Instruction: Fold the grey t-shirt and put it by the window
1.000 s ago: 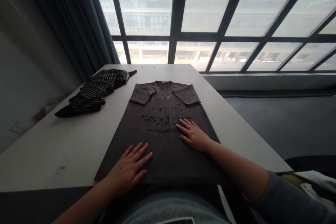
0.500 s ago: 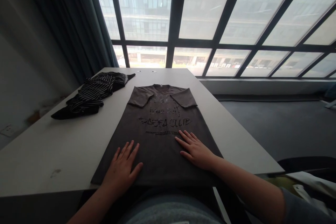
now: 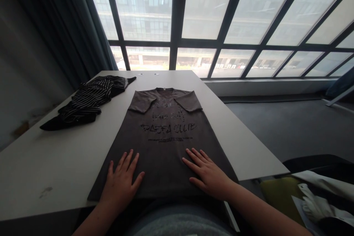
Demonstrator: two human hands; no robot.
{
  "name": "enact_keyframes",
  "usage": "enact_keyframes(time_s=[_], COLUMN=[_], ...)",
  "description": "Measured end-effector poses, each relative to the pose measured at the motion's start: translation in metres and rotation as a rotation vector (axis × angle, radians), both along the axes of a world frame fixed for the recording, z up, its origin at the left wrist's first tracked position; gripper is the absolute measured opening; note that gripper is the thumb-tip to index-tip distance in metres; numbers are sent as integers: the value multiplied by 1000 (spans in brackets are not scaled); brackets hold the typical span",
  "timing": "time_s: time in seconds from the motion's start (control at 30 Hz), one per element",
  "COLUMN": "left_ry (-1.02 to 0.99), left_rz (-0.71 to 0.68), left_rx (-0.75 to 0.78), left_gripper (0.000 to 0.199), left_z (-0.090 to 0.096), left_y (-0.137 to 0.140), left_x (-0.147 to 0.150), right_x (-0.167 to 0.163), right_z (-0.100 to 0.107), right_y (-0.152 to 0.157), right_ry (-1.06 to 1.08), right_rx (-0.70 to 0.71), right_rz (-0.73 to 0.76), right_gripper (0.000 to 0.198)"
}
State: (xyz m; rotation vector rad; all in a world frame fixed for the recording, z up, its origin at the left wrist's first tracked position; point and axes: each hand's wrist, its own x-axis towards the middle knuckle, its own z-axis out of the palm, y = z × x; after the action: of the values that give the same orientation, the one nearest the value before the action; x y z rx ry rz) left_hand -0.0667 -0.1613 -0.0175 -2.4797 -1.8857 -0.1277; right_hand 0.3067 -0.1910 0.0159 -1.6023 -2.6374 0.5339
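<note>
A dark grey T-shirt lies spread out on the white table, its collar toward the window and both short sleeves turned inward over the chest. Black lettering covers its front. My left hand rests flat on the lower left of the shirt, fingers spread. On the lower right, my right hand also lies flat with its fingers apart. Neither hand grips the cloth. The shirt's hem reaches the table's near edge, close to my body.
A crumpled black garment with white stripes lies on the left of the white table. Beyond stand large windows and a dark curtain. At lower right, a green seat has white items on it.
My right hand has slid down the shirt toward me, away from the lettering. My left hand remains flat near the same spot. The camera view has shifted slightly to the right.
</note>
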Motion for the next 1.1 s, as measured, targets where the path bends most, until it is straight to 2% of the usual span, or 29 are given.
enact_keyframes(time_s=[0.37,0.57,0.63,0.73,0.8,0.9,1.0,1.1], left_ry=[0,34,57,62,32,-22,-45,-52], left_rz=[10,15,20,17,-58,-255,-397,-378], left_rx=[-17,-49,-67,-74,-80,-80,-45,-3], left_gripper=[64,66,65,58,50,42,36,32], left_z=[3,3,8,27,44,68,79,75], left_y=[-2,-2,1,15,30,66,114,169], left_x=[-1,-3,-4,4,21,69,140,216], right_x=[1,-3,-2,11,30,68,101,118], right_z=[1,8,11,19,24,30,28,18], right_y=[0,-2,-4,6,30,91,161,208], right_ry=[38,47,70,147,192,145,-4,-86], right_rx=[29,-28,-39,16,141,339,381,341], right_rz=[-15,-31,-25,-10,-43,-200,-417,-514], right_gripper=[68,70,71,57,47,43,43,46])
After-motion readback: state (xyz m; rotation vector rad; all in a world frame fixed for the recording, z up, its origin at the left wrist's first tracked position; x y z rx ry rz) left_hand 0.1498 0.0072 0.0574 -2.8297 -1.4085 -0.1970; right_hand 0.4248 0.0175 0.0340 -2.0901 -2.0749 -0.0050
